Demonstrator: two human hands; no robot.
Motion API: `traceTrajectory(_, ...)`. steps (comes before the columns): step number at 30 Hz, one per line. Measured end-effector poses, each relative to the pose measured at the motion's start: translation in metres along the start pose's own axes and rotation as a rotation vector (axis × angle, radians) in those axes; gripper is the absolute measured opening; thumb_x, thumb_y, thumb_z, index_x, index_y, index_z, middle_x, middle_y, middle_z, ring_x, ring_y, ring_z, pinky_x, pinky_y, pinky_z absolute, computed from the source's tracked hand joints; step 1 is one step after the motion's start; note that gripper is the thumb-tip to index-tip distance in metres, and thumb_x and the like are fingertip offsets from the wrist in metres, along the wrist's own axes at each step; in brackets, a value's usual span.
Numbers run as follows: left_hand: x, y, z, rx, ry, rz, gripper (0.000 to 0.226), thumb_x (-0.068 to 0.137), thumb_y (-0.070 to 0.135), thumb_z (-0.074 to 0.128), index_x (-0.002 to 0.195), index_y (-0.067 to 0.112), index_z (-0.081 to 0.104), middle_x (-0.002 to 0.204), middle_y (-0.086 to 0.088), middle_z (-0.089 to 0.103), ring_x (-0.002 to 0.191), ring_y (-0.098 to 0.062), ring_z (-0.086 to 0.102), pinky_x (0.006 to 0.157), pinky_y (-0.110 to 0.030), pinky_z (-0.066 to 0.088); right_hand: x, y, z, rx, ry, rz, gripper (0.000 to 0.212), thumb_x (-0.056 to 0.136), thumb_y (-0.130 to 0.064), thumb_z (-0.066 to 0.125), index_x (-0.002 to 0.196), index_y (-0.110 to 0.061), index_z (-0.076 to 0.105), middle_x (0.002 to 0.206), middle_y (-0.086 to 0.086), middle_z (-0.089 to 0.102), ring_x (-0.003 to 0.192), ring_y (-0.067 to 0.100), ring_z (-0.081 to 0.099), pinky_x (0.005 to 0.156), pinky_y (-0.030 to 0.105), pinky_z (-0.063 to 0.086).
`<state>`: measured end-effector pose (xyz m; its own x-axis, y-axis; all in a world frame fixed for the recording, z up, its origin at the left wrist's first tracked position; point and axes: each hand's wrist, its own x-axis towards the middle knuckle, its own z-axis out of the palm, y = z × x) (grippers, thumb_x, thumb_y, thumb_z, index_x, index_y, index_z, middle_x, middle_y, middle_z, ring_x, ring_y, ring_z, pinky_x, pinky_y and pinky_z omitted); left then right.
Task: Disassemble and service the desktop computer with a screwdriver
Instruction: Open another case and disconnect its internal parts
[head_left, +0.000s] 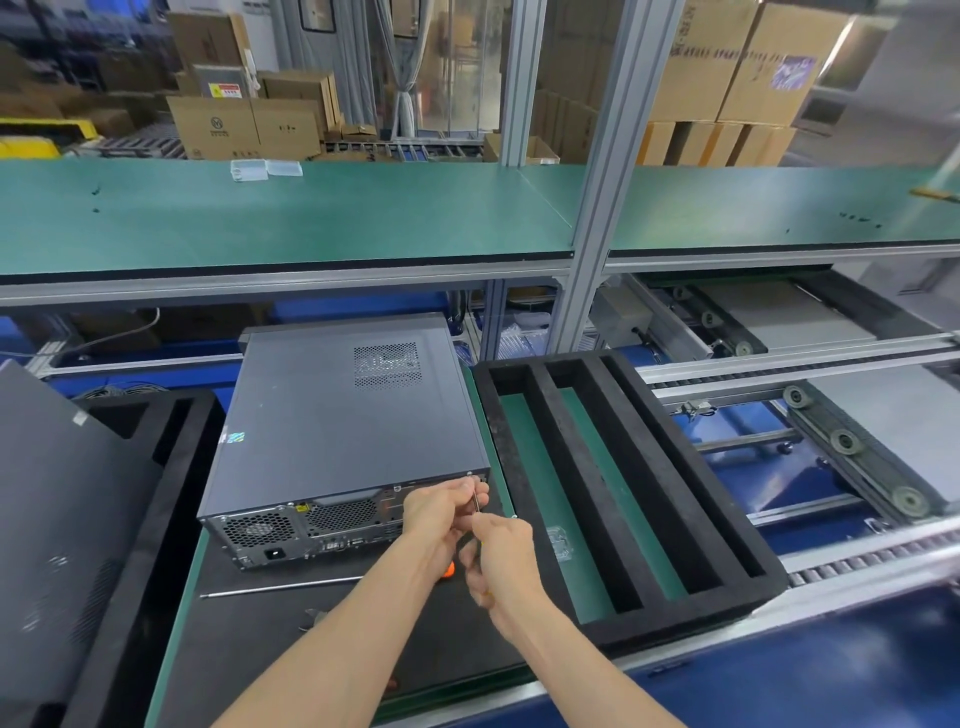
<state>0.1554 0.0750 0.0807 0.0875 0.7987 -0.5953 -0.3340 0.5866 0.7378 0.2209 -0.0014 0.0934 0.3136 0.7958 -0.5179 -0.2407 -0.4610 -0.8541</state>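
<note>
Right hand (501, 558) and left hand (441, 512) grip screwdriver (476, 501) at computer (343, 431) rear.

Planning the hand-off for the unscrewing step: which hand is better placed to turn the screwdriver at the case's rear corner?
The right hand: it grips the screwdriver at the handle end, while the left hand pinches the shaft near the computer case, steadying the tip.

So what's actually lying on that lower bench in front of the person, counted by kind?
Desktop computer cases: 2, one being worked on and one at the left edge
Black foam trays: 2, one on the right and one on the left
Screwdrivers: 1, held by both hands
Loose metal rods: 1
Total: 6
</note>
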Motion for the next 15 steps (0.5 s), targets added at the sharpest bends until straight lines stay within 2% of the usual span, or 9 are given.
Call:
traceTrajectory(2,-0.001,-0.001,0.001,-0.006,-0.003,-0.011,0.014,0.094,-0.007,0.058,0.095,-0.006,0.072,0.083,-0.015,0.076,0.068,-0.018,0.072,0.064,-0.031,0.056,-0.001,0.000,0.001,-0.396,0.134,-0.166,0.028,0.097,-0.016,0.047,0.069,-0.014,0.053,0.067,0.005,0.054,0.051,0.017,0.042,0.045,0.028,0.030)
traceTrajectory(4,-0.003,-0.001,0.003,-0.031,-0.013,-0.028,0.015,0.095,-0.007,0.056,0.096,-0.008,0.071,0.081,-0.015,0.075,0.063,-0.018,0.070,0.061,-0.030,0.056,-0.001,0.005,-0.001,-0.825,0.244,-0.296,0.019,0.097,-0.021,0.047,0.080,-0.020,0.055,0.083,0.003,0.059,0.075,0.020,0.051,0.060,0.036,0.034)
traceTrajectory(5,-0.004,-0.001,0.004,-0.038,-0.011,-0.035,0.015,0.095,-0.007,0.056,0.096,-0.009,0.071,0.079,-0.015,0.074,0.060,-0.017,0.069,0.057,-0.028,0.055,-0.004,0.006,0.000,-0.903,0.291,-0.325,0.014,0.097,-0.024,0.049,0.087,-0.023,0.058,0.088,0.000,0.058,0.082,0.021,0.049,0.065,0.036,0.033)
traceTrajectory(6,-0.005,0.000,0.006,-0.041,0.001,-0.040,0.015,0.095,-0.008,0.055,0.094,-0.009,0.071,0.078,-0.015,0.073,0.057,-0.017,0.068,0.054,-0.026,0.054,-0.006,0.007,0.001,-0.875,0.311,-0.320,0.013,0.097,-0.027,0.051,0.088,-0.024,0.060,0.085,-0.003,0.058,0.082,0.020,0.047,0.066,0.036,0.033)
traceTrajectory(7,-0.005,0.002,0.008,-0.045,0.014,-0.045,0.016,0.095,-0.008,0.055,0.090,-0.008,0.070,0.077,-0.015,0.073,0.056,-0.017,0.067,0.053,-0.027,0.053,-0.007,0.007,0.002,-0.707,0.288,-0.288,0.018,0.096,-0.029,0.053,0.081,-0.023,0.062,0.076,-0.006,0.057,0.077,0.019,0.046,0.064,0.035,0.034)
traceTrajectory(9,-0.005,0.005,0.009,-0.020,0.031,-0.059,0.019,0.096,-0.005,0.054,0.086,-0.005,0.071,0.074,-0.013,0.071,0.054,-0.017,0.063,0.050,-0.028,0.047,-0.006,0.002,0.004,-0.137,0.234,-0.092,0.032,0.097,-0.028,0.053,0.068,-0.015,0.061,0.059,-0.001,0.055,0.059,0.018,0.047,0.053,0.032,0.036)
traceTrajectory(11,-0.006,0.006,0.009,0.013,0.048,-0.075,0.020,0.097,-0.002,0.055,0.086,-0.003,0.072,0.073,-0.011,0.071,0.056,-0.018,0.059,0.050,-0.028,0.039,-0.002,0.000,0.003,0.180,0.191,0.080,0.030,0.101,-0.019,0.050,0.079,-0.006,0.064,0.061,0.008,0.054,0.048,0.015,0.045,0.043,0.025,0.032)
traceTrajectory(13,-0.007,0.007,0.010,0.002,0.047,-0.080,0.021,0.097,-0.003,0.054,0.085,-0.003,0.072,0.070,-0.010,0.071,0.058,-0.019,0.058,0.049,-0.028,0.040,0.000,0.001,-0.001,0.149,0.181,0.089,0.025,0.099,-0.012,0.053,0.085,0.001,0.070,0.061,0.009,0.059,0.049,0.014,0.048,0.045,0.025,0.035)
traceTrajectory(15,-0.008,0.008,0.011,-0.024,0.050,-0.082,0.020,0.097,-0.006,0.053,0.089,-0.004,0.071,0.071,-0.011,0.072,0.062,-0.020,0.062,0.054,-0.030,0.048,0.000,0.003,-0.004,0.051,0.222,0.019,0.021,0.094,-0.010,0.061,0.079,-0.003,0.074,0.059,0.007,0.065,0.053,0.015,0.052,0.054,0.029,0.042)
